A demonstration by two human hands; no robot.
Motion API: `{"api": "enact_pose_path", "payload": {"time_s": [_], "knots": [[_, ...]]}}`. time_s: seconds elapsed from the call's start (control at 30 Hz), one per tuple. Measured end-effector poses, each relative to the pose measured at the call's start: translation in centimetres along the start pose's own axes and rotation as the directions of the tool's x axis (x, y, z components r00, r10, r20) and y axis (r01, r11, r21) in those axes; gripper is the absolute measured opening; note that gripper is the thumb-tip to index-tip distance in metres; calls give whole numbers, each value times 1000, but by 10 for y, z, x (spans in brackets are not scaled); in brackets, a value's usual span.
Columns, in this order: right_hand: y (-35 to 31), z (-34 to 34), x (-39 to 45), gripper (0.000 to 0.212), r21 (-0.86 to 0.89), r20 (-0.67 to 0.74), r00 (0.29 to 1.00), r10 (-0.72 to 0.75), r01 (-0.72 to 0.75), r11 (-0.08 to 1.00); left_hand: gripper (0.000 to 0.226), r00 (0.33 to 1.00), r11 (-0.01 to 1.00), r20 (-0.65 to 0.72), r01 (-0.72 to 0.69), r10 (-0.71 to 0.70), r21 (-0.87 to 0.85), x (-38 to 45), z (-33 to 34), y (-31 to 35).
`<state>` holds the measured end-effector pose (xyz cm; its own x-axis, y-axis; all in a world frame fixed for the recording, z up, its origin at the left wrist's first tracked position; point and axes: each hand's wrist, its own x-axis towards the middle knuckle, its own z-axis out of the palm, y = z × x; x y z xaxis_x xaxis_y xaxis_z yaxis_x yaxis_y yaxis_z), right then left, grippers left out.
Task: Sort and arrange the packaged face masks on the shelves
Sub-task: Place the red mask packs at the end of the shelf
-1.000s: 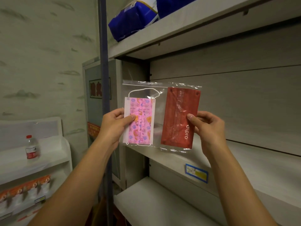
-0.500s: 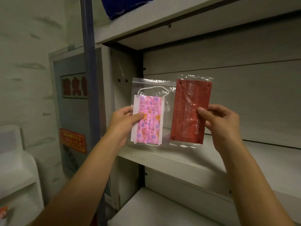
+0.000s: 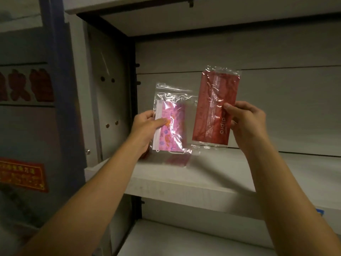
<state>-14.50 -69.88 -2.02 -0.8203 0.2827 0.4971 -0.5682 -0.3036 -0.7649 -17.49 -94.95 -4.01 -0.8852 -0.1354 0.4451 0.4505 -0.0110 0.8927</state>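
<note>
Clear plastic is crinkling in both hands now: the left hand (image 3: 145, 124) is pinching the pink patterned mask packet (image 3: 170, 126) by its left edge, thumb across the front, while the right hand (image 3: 245, 120) is pinching the red mask packet (image 3: 215, 109) near its lower right side. Half a second ago the two packets were sitting edge to edge at the same height; now they are coming apart, the red one rising higher and tilting to the right, the pink one dropping lower and to the left (a sorting move, I would judge, each colour heading for its own spot). Both are hanging in the air just above the pale shelf board (image 3: 184, 180), neither touching it yet, so the placing itself is not done. A reddish shape is lying on the board just below the pink packet, too blurred to name. Beyond, the grey back panel (image 3: 276, 111) is closing off the bay, and to the left a red sign (image 3: 22, 177) is showing on a grey door.
</note>
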Motion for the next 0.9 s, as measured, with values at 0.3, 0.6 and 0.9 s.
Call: {"api": "enact_pose_path", "payload": {"time_s": [0.3,0.6,0.9], "knots": [[21,39,38,10,21,86,996,-23,21,1000,28,990,1000,140,7,-8,10,45,24,-37],[41,25,40,10,148,126,992,-2,-17,989,14,978,934,203,-25,-51,356,60,19,-71],[49,13,43,11,177,157,983,95,-123,977,30,961,714,259,-116,-94,690,53,17,-76]]}}
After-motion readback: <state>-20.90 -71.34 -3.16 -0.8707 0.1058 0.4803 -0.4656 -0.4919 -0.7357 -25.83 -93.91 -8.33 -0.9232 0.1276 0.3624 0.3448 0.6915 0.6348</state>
